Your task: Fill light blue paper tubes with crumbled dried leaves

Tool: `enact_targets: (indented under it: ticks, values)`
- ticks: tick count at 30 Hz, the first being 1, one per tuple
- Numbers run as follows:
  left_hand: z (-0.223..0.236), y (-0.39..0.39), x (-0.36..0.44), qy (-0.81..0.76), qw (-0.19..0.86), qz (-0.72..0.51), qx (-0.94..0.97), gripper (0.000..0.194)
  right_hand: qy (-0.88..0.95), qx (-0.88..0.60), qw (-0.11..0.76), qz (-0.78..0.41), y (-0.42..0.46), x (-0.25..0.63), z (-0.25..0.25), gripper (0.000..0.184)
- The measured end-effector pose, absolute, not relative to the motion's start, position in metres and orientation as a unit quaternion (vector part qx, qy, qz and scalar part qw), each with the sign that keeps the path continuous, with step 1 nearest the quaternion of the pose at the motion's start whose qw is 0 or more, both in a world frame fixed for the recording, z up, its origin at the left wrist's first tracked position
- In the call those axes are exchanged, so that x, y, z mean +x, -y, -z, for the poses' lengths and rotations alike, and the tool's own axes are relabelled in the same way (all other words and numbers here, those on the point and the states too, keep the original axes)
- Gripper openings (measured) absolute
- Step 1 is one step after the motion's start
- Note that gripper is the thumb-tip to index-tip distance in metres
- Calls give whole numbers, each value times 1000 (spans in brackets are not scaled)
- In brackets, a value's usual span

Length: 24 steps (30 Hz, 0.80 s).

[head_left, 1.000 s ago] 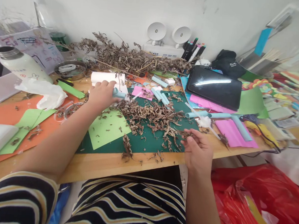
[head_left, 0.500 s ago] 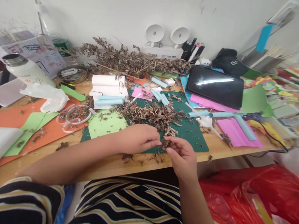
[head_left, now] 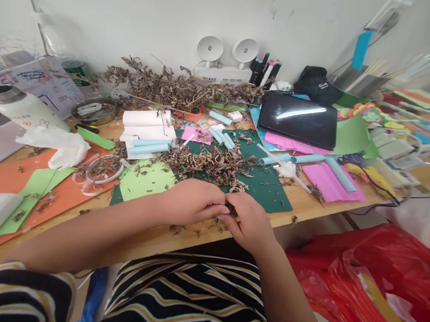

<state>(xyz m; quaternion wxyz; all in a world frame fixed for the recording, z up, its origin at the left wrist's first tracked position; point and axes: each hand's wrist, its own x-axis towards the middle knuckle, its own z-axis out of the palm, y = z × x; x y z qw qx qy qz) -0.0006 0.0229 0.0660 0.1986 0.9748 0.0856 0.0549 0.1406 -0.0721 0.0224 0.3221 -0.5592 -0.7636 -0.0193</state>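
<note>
My left hand (head_left: 194, 202) and my right hand (head_left: 249, 221) meet at the front edge of the green cutting mat (head_left: 271, 189). Both have their fingers closed, with the fingertips touching. A bit of dried brown leaf shows between and behind my right fingers; what the left fingertips pinch is hidden. Just beyond my hands lies a heap of curled dried leaves (head_left: 211, 164). A light green paper sheet (head_left: 146, 178), sprinkled with leaf crumbs, lies beside my left forearm. Leaf bits are scattered along the wooden table edge (head_left: 151, 242).
Dried leafy branches (head_left: 168, 87) lie along the wall. Blue paper rolls (head_left: 150, 147), a white roll (head_left: 146, 118), a black tablet (head_left: 297, 120), pink paper (head_left: 319, 179) and a wire ring (head_left: 105, 169) surround the mat. A bottle (head_left: 25, 110) stands left; a red plastic bag (head_left: 375, 273) sits lower right.
My right hand has moved left and closed up against my left hand. The dried leaf seen at its fingertips is now mostly hidden. The view has turned slightly right.
</note>
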Motion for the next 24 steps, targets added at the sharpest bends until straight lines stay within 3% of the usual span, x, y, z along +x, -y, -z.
enact_targets:
  ticks: [6,13,18,24]
  values:
    - [-70,-17,12,-62,240,-89,965,29,782,-547,286,88,71,147,-20,36]
    - [-71,-42,8,-194,436,-242,845,32,702,-678,159,149,86,225,-4,40]
    - [-69,-66,23,-249,365,-241,864,27,631,-763,119,76,78,255,6,30]
    - [-68,-65,56,-257,332,-217,881,27,654,-747,102,60,69,246,-1,37]
